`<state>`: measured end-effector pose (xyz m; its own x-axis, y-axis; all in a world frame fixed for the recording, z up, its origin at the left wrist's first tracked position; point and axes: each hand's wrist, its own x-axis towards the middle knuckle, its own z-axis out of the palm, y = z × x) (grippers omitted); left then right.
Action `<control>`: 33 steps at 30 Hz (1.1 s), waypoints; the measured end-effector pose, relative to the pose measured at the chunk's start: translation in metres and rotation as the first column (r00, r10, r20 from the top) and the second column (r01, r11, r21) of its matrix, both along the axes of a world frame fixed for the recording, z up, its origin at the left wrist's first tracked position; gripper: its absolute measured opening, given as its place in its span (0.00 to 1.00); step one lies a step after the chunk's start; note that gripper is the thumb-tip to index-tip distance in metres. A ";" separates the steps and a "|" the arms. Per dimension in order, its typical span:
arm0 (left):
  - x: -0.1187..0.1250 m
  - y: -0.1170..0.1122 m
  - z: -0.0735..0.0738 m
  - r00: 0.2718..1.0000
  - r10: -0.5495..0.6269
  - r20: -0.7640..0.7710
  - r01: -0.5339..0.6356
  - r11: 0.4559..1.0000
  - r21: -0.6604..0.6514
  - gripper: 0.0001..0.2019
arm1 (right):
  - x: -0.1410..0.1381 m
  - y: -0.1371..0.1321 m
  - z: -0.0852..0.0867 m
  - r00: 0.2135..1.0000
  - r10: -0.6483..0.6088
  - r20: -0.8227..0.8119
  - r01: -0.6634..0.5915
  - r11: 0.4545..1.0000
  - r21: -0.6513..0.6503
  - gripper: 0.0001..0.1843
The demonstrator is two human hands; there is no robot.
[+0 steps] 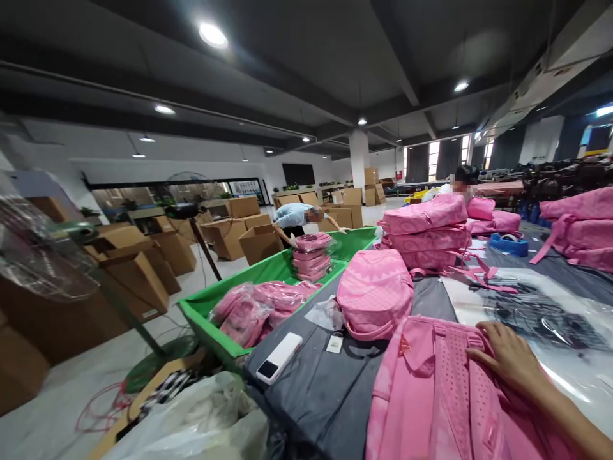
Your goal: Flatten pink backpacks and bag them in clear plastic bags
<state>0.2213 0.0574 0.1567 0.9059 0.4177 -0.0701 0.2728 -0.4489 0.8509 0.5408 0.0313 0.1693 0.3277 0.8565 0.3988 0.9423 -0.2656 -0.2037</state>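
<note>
In the head view, the near backpack (pixel 412 409), pink, lies on the grey-covered desk (pixel 330 390), straps up. The right hand (pixel 510 354) touches its strap at the upper end, fingers bent and thumb on the edge; I cannot tell whether its grip is clamped there. The left hand is out of view, so I cannot tell its grip. Just beyond lies a second backpack (pixel 376 287), with a stack (pixel 424 233) of three more behind it. Clear bags (pixel 536 313), lying flat, cover the desk on the right, near a blue tape dispenser (pixel 508 245). A phone (pixel 280 358) and a tag (pixel 334 344) lie on the left.

Alongside the desk, a green bin (pixel 208 324) holds wrapped packs (pixel 244 313) in a loose heap and a wrapped stack (pixel 311 259). A co-worker (pixel 294 215) bends over that stack. Beside the bin stands an open box (pixel 261 244); its contents are hidden. A whitish plastic bag (pixel 191 421) bulges in the foreground.
</note>
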 end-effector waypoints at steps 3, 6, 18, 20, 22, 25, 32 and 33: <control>0.024 0.049 0.022 0.985 0.161 0.056 -0.167 0.978 0.128 0.17 | 0.003 0.001 -0.019 0.995 0.008 0.097 -0.001 0.998 -0.067 0.44; 0.071 0.109 0.037 0.905 0.403 0.139 -0.425 0.830 0.360 0.20 | 0.004 0.003 -0.029 0.991 0.064 0.116 -0.052 0.993 -0.110 0.44; 0.126 0.118 0.001 0.884 0.305 0.355 -0.444 0.786 0.431 0.08 | -0.003 -0.023 -0.014 0.943 0.262 -0.204 -0.197 0.936 0.291 0.27; 0.120 0.108 -0.005 0.884 0.277 0.377 -0.441 0.764 0.471 0.15 | -0.005 -0.028 -0.020 0.940 0.285 -0.185 -0.223 0.929 0.297 0.26; 0.114 0.100 -0.012 0.884 0.245 0.399 -0.436 0.739 0.513 0.17 | -0.007 -0.035 -0.028 0.955 0.266 -0.128 -0.220 0.931 0.293 0.26; 0.103 0.090 -0.024 0.897 0.153 0.414 -0.392 0.707 0.589 0.13 | -0.010 -0.049 -0.042 0.972 0.235 -0.001 -0.226 0.936 0.268 0.25; 0.089 0.078 -0.052 0.991 0.007 0.132 -0.098 0.709 0.699 0.14 | -0.019 -0.085 -0.081 0.966 0.249 0.074 -0.257 0.958 0.128 0.22; 0.093 0.080 -0.054 0.995 0.002 0.098 -0.070 0.724 0.686 0.14 | -0.018 -0.084 -0.084 0.968 0.246 0.037 -0.249 0.963 0.106 0.22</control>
<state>0.3144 0.1374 0.1022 0.8773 0.3529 0.3252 0.2435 -0.9113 0.3320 0.5224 -0.0525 0.0851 0.1004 0.8608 0.4990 0.9806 -0.0009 -0.1958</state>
